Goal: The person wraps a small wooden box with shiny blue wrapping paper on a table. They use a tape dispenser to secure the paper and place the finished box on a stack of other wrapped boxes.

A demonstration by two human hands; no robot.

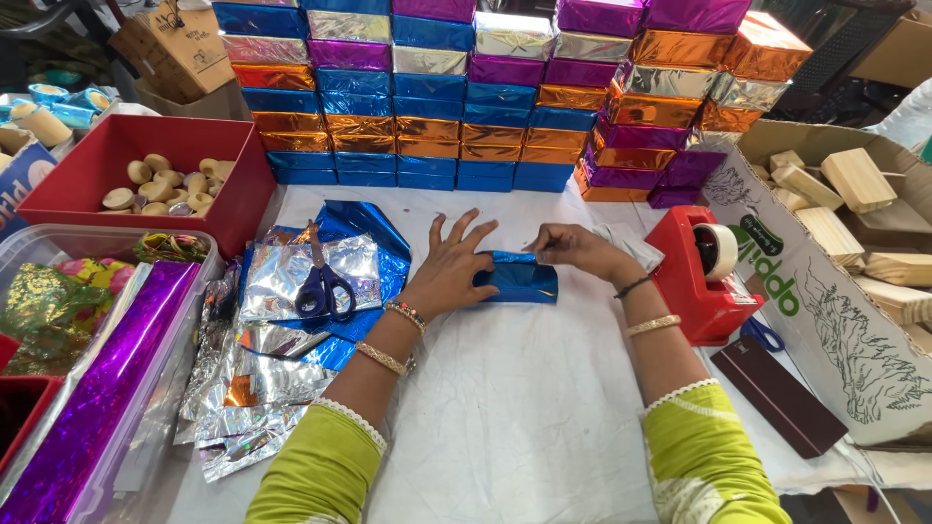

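A small block wrapped in shiny blue foil [521,281] lies on the white cloth [524,408] in front of me. My left hand [449,267] rests flat on its left end, fingers spread. My right hand [573,246] pinches the foil's top edge at the block's upper right. Both wrists wear bangles and yellow-green sleeves.
Blue-handled scissors [323,281] lie on loose silver and blue foil sheets [291,320] at left. A red tape dispenser [701,272] stands at right. A wall of foil-wrapped blocks [485,97] fills the back. A red box of wooden spools [165,184], a purple foil roll [97,388], and a cardboard box of wooden blocks [854,213] flank me.
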